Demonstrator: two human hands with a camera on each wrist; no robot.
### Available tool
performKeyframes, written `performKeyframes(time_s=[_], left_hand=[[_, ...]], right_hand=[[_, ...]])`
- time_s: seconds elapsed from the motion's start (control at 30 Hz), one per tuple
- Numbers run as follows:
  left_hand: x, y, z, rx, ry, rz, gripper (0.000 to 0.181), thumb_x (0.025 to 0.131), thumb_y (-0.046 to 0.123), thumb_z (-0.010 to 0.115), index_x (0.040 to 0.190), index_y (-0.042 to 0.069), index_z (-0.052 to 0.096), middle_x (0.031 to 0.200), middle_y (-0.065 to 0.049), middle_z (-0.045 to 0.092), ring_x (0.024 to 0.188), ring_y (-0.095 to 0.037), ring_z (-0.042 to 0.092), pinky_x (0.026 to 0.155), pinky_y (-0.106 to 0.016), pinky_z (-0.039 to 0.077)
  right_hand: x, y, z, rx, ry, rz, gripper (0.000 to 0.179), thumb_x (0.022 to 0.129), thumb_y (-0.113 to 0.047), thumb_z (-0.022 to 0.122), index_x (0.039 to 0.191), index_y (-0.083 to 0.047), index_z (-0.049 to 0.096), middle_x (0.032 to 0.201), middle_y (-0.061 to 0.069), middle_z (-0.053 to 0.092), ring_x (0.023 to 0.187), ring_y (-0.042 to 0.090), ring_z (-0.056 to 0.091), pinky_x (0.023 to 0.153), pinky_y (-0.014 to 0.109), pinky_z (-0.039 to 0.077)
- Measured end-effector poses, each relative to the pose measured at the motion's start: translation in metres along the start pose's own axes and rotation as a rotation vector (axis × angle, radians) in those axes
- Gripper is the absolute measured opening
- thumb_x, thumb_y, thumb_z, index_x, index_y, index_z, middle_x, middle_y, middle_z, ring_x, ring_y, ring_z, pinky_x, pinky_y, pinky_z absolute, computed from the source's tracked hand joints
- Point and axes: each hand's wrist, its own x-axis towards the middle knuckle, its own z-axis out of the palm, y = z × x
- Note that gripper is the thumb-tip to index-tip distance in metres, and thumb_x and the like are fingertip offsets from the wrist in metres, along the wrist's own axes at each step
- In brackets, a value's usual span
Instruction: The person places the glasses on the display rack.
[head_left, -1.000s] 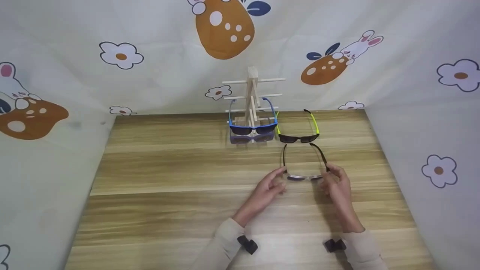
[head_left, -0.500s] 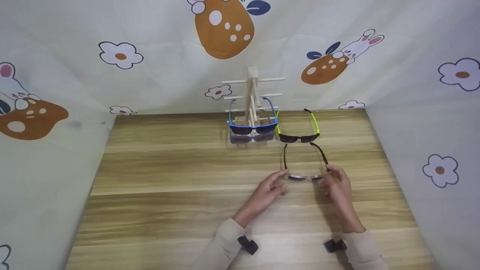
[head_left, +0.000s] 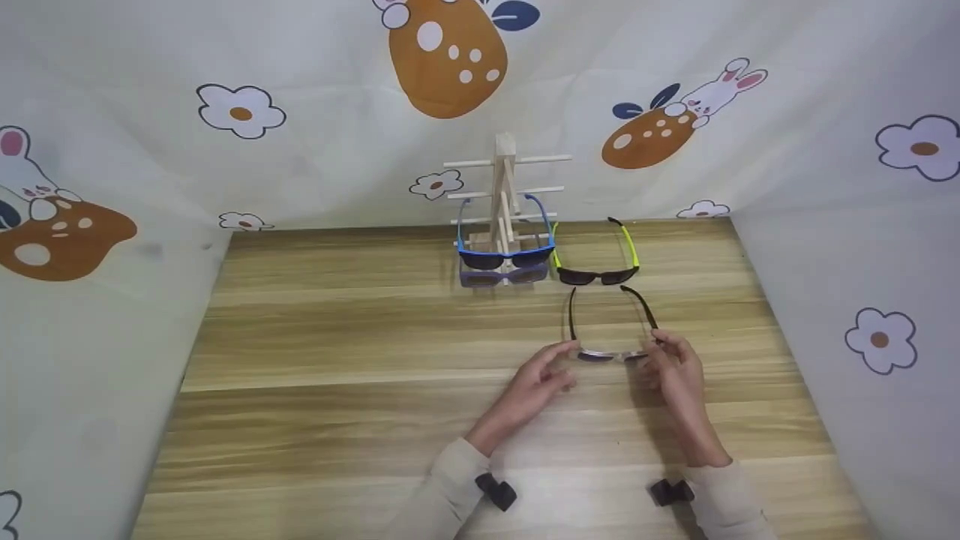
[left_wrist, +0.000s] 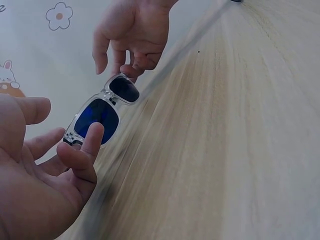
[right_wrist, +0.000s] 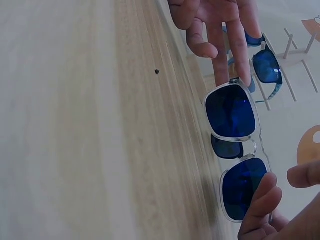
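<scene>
Clear-framed sunglasses [head_left: 598,355] with dark blue lenses and black temples rest unfolded on the wooden table, temples pointing away. The fingertips of my left hand [head_left: 536,381] touch the left hinge corner, its thumb held apart. At the right hinge corner my right hand [head_left: 681,379] touches the frame, some fingers in front of the lens [right_wrist: 243,187] and its thumb apart. Behind them lie sunglasses with yellow-green temples [head_left: 632,247]. A wooden display rack [head_left: 504,169] holds blue-framed sunglasses [head_left: 506,256], with purple-framed sunglasses [head_left: 480,280] below.
The rack stands by the back edge of the table [head_left: 315,420], its upper pegs [head_left: 544,160] sticking out to both sides. Patterned cloth walls [head_left: 330,150] enclose the back and sides. Black devices [head_left: 496,491] sit at both wrists.
The clear-framed sunglasses have shifted slightly to the right, with the left hand's fingertips following at their corner. The right hand has barely moved. The rack and other sunglasses stay put.
</scene>
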Motion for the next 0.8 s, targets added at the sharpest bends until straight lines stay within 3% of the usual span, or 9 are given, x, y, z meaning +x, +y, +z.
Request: performKeyframes(time_s=[0.3,0.57,0.8], left_hand=[[-0.0010,-0.0002,-0.0006,0.000,0.028,0.001,0.050,0.112,0.009,0.062,0.162,0.012,0.056,0.158,-0.011,0.057,0.123,-0.040,0.070,0.109,-0.050,0.059],[-0.0012,0.0006,0.0002,-0.002,0.052,0.027,0.046,0.111,0.007,0.064,0.157,0.009,0.061,0.157,-0.011,0.061,0.129,-0.040,0.067,0.107,-0.046,0.060],[-0.0010,0.0046,0.0009,0.015,0.065,0.041,0.041,0.112,0.011,0.065,0.152,0.010,0.065,0.147,-0.010,0.067,0.121,-0.045,0.068,0.105,-0.054,0.060]], right_hand=[[-0.0038,-0.0016,0.0008,0.044,0.036,-0.024,0.030,0.109,-0.011,0.069,0.135,0.001,0.063,0.086,0.003,0.068,0.069,0.012,0.065,0.057,0.024,0.050],[-0.0043,-0.0011,-0.0001,0.105,0.056,-0.026,0.023,0.110,-0.010,0.067,0.130,0.001,0.066,0.084,0.000,0.068,0.067,0.011,0.064,0.055,0.023,0.050],[-0.0046,-0.0028,-0.0027,0.164,0.050,-0.030,0.021,0.112,-0.013,0.065,0.129,-0.001,0.066,0.089,-0.002,0.065,0.068,0.011,0.059,0.055,0.023,0.048]])
